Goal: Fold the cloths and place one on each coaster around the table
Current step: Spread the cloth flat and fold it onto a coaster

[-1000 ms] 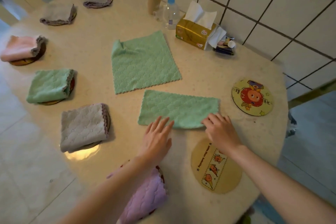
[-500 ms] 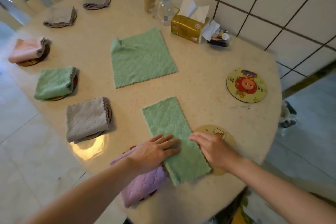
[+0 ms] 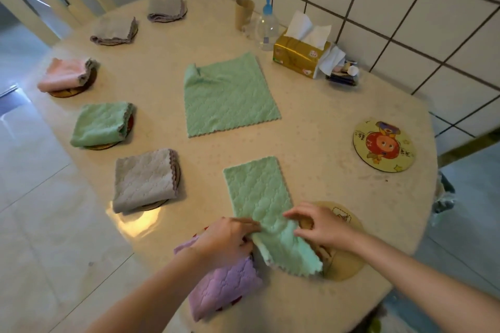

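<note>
A half-folded green cloth (image 3: 259, 197) lies lengthwise on the table near me. My left hand (image 3: 227, 238) pinches its near left edge and my right hand (image 3: 313, 224) pinches its near right edge; the near end is lifted and rumpled. Under that end lies a yellow coaster (image 3: 343, 265). A second green cloth (image 3: 230, 94) is spread flat at the table's middle. A bare cartoon coaster (image 3: 384, 144) sits at the right. Folded cloths rest on coasters: purple (image 3: 224, 286), grey (image 3: 144, 178), green (image 3: 101, 123), pink (image 3: 65, 74) and two more grey ones (image 3: 115, 31), (image 3: 167, 8).
Along the tiled wall stand a cardboard tube (image 3: 244, 13), a clear bottle with a blue top (image 3: 267, 27), a gold tissue box (image 3: 300, 55) and a small holder of odds and ends (image 3: 342, 76). The table edge (image 3: 422, 224) curves off at the right.
The green strip was turned from crosswise to lengthwise and pulled toward me. My hands went from pressing it flat to pinching its near end and lifting it.
</note>
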`<action>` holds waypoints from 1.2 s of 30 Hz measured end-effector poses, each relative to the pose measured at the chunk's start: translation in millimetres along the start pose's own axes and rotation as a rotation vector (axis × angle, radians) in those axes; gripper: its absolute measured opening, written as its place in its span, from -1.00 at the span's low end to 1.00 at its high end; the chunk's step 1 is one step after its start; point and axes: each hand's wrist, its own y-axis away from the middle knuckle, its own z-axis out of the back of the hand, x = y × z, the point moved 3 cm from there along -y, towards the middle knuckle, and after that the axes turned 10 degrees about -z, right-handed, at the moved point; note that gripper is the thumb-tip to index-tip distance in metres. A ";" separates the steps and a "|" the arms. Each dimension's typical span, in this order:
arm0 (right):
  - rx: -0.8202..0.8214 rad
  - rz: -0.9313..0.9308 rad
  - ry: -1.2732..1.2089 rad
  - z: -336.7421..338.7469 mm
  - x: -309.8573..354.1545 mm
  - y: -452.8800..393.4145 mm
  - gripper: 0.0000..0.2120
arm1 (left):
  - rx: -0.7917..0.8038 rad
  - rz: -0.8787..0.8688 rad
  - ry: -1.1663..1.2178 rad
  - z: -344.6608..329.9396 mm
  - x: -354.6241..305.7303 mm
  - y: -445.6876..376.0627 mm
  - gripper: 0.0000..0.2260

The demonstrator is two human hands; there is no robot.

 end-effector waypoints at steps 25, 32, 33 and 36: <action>-0.145 -0.359 -0.271 23.6 14.1 -74.0 -0.82 | -0.381 0.828 1.071 5.5 56.7 -26.9 -0.89; -0.171 -0.439 -0.198 21.2 19.2 -81.2 -0.83 | -0.403 0.911 0.945 4.9 60.4 -29.9 -0.88; -0.182 -0.446 -0.194 20.8 19.8 -81.3 -0.83 | -0.420 0.916 0.901 5.4 61.7 -28.9 -0.85; -0.239 -0.462 -0.160 20.8 21.8 -80.0 -0.81 | -0.462 0.843 0.666 13.4 57.8 -25.3 -0.82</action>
